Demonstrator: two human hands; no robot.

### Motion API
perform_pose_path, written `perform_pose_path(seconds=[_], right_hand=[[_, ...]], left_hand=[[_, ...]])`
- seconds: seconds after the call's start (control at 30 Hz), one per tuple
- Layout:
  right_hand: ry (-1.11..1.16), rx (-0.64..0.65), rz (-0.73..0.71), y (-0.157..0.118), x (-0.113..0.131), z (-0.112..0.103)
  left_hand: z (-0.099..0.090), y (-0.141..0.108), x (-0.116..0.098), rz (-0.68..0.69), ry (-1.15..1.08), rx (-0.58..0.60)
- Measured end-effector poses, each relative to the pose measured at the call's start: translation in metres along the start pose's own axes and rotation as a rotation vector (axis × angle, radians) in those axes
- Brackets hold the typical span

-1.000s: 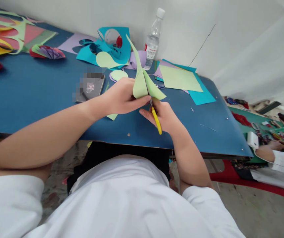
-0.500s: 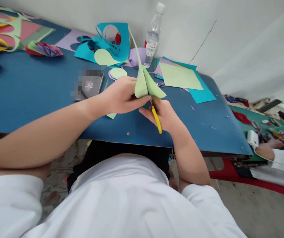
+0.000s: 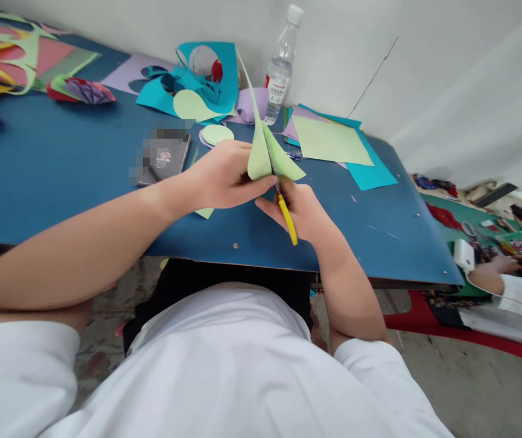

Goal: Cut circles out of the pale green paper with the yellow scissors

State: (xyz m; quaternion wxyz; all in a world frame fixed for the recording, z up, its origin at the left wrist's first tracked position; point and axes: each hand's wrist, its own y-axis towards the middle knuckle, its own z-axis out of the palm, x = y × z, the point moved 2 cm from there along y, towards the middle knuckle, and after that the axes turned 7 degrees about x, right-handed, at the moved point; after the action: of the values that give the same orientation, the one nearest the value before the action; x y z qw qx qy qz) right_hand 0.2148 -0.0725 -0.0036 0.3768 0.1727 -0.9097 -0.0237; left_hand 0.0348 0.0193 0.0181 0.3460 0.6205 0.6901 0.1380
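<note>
My left hand (image 3: 231,176) grips a piece of light green paper (image 3: 260,155), thumb pointing right. My right hand (image 3: 301,210) is closed on yellow-handled scissors (image 3: 287,220); its fingers are partly hidden behind the paper. The dark blades lie between two flaps of the green paper, which is raised above the blue table (image 3: 252,234). Just beyond my left hand lie round green and purple paper pieces (image 3: 218,134). To its left is a dark phone (image 3: 170,155), partly pixelated.
A water bottle (image 3: 280,67) stands by the wall. Cut blue paper (image 3: 224,76) and a stack of coloured sheets (image 3: 334,141) flank it. A folded paper piece (image 3: 83,90) lies farther left. At the right, another person's hands (image 3: 505,266) are over a green table.
</note>
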Motion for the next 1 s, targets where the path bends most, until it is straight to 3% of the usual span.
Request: perform_pose_path(seconds=[0.43, 0.6, 0.73, 0.87, 1.0], right_hand=[[0.010, -0.005, -0.007, -0.0003, 0.0006, 0.0006], [0.001, -0.014, -0.020, -0.0003, -0.0007, 0.0011], [-0.004, -0.009, -0.007, -0.0003, -0.0008, 0.0008], [0.020, -0.014, -0.022, -0.0003, 0.0001, 0.0006], [0.022, -0.009, -0.025, -0.0002, -0.0007, 0.0009]], left_hand=[[0.0003, -0.0004, 0.0002, -0.003, 0.004, 0.019], [-0.0005, 0.0003, -0.0015, 0.041, 0.015, -0.031], [0.0002, 0.0003, -0.0006, 0.014, 0.010, 0.010], [0.0004, 0.0001, -0.0019, 0.049, 0.003, -0.033], [0.0013, -0.0005, -0.0005, 0.001, -0.032, -0.018]])
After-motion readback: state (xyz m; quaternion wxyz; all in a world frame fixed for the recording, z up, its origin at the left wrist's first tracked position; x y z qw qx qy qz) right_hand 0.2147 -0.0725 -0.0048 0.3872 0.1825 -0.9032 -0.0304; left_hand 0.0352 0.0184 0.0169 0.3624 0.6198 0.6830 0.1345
